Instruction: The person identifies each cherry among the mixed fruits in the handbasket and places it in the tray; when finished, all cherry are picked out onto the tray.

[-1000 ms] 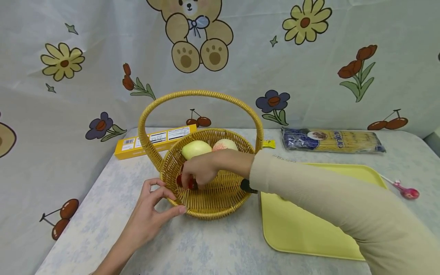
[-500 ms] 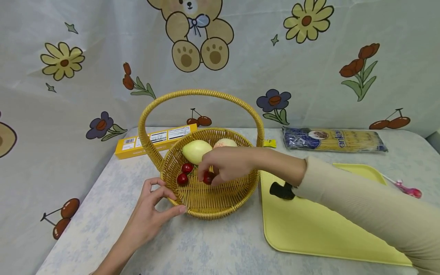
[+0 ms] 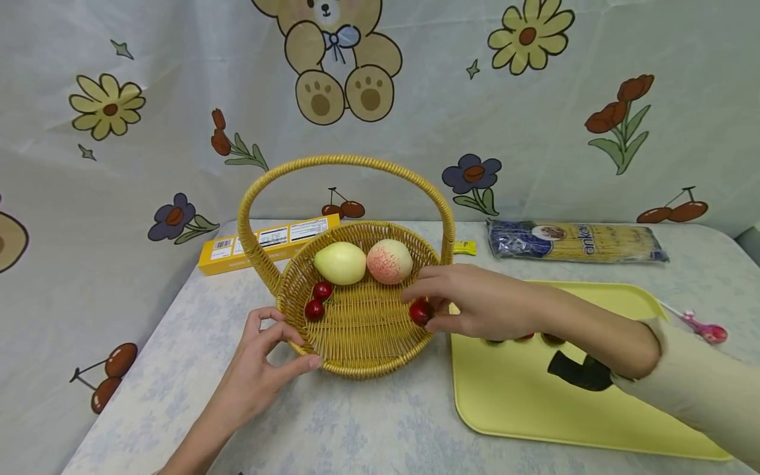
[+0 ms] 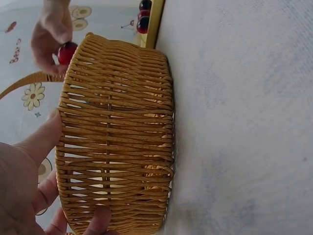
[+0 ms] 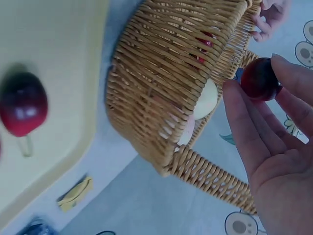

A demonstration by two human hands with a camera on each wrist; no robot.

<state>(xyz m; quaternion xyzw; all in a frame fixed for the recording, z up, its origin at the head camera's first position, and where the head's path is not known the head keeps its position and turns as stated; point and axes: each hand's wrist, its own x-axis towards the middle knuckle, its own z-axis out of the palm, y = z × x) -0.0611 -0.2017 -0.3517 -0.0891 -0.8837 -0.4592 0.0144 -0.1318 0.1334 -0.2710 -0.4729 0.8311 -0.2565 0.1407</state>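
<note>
A golden wicker basket point(image 3: 362, 333) with a tall hooped handle stands on the table. My left hand point(image 3: 261, 366) holds its near-left rim, thumb at the front and fingers along the side. In my right hand point(image 3: 477, 302) a dark red cherry point(image 5: 259, 79) is pinched between thumb and fingertips, at the basket's right rim. Two more cherries point(image 3: 314, 309) lie at the left inside the basket. Behind them sit a pale yellow-green fruit point(image 3: 340, 263) and a peach point(image 3: 389, 262) with a pink blush.
A yellow tray point(image 3: 534, 412) lies right of the basket, with several cherries point(image 5: 23, 104) on it, partly hidden by my right arm. Farther back are an orange box point(image 3: 273, 241), a small yellow packet point(image 3: 465, 248) and a pasta bag point(image 3: 576, 242). A pink spoon-like item point(image 3: 706, 330) is at far right.
My right hand has moved rightward from the basket's left side to its right rim, taking one cherry along and uncovering the other two and the peach. The left hand has stayed put.
</note>
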